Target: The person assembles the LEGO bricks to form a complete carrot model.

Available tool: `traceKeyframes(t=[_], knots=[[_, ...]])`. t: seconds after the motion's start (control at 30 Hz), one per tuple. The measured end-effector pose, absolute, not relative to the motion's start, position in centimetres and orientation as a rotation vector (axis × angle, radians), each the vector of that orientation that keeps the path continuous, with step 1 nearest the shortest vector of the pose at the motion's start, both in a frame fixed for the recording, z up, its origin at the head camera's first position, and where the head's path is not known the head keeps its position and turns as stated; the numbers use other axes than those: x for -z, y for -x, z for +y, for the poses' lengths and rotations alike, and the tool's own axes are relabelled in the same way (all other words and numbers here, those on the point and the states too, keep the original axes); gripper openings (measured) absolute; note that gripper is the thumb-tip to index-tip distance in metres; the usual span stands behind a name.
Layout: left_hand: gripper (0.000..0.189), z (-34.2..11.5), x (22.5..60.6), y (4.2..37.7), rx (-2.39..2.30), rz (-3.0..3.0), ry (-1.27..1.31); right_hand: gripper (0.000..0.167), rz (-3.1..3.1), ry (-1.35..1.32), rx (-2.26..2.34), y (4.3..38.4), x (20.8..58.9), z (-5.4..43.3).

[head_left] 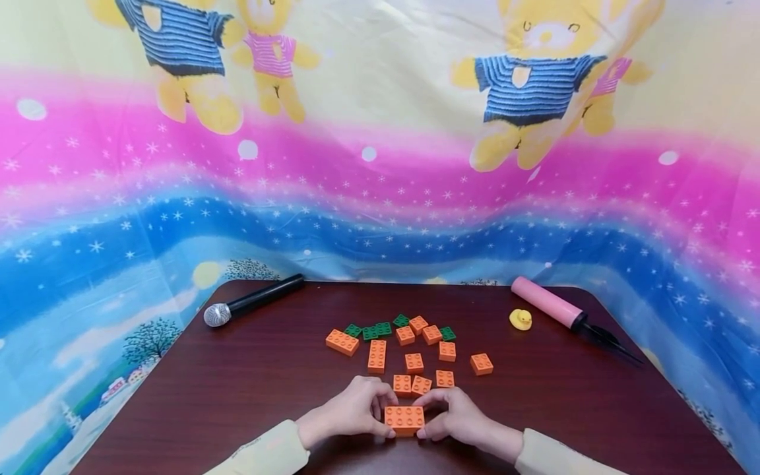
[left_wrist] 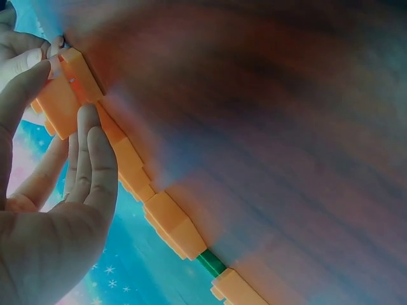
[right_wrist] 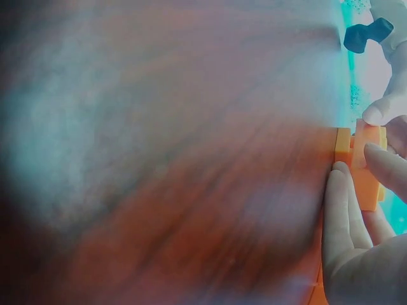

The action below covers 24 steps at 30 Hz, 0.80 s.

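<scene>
An orange building block (head_left: 404,417) with two rows of studs lies between both hands near the table's front edge. My left hand (head_left: 360,408) grips its left end, thumb at the front and fingers behind. The right hand (head_left: 456,418) holds the opposite end in the same way. In the right wrist view this upper block (right_wrist: 365,175) sits over a lower orange block (right_wrist: 343,143), with a narrow gap and a stud showing between them. From the left wrist, the lower block (left_wrist: 81,70) shows beside the held one (left_wrist: 59,108).
Several orange blocks (head_left: 413,363) and green blocks (head_left: 371,332) lie scattered just beyond the hands. At the back left is a microphone (head_left: 255,300). A yellow rubber duck (head_left: 520,320) and a pink hand pump (head_left: 547,303) lie at the right on the dark table (head_left: 237,382).
</scene>
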State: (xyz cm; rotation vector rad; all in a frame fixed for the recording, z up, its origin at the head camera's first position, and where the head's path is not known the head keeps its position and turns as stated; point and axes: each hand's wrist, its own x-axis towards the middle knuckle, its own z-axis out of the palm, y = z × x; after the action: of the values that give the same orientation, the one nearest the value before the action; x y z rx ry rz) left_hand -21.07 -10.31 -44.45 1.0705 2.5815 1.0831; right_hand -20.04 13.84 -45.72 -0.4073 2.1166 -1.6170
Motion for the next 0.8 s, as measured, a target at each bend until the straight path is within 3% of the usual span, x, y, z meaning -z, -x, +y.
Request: traceKeyframes(t=[0.8], knots=[[0.028, -10.23, 44.34, 21.34, -1.172, 2.500, -0.945, 0.036, 2.152, 0.430, 1.577, 20.09, 45.45, 13.79]])
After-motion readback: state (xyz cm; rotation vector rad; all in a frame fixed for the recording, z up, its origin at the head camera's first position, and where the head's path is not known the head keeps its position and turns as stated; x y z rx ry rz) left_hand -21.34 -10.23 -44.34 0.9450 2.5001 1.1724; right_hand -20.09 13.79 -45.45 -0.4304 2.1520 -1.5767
